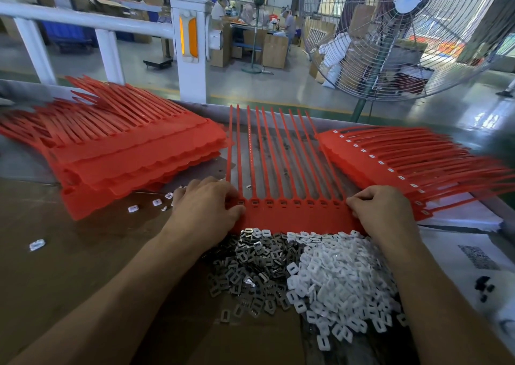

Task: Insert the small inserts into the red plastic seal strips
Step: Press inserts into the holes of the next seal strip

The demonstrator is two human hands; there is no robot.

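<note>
A red seal strip sheet (pixel 295 216) lies flat in front of me, its several thin tails pointing away. My left hand (pixel 206 205) pinches its left end and my right hand (pixel 381 208) pinches its right end, fingers curled over the edge. Just below the sheet sits a heap of small metal inserts (pixel 250 267) beside a heap of white plastic inserts (pixel 340 278). The row of sockets along the sheet looks dark; I cannot tell whether they hold inserts.
A stack of red sheets (pixel 133 153) lies at the left, another stack (pixel 412 164) with white inserts fitted at the right. Loose inserts (pixel 156 202) lie on the brown table. A big fan (pixel 401 30) and a white railing (pixel 189 44) stand beyond.
</note>
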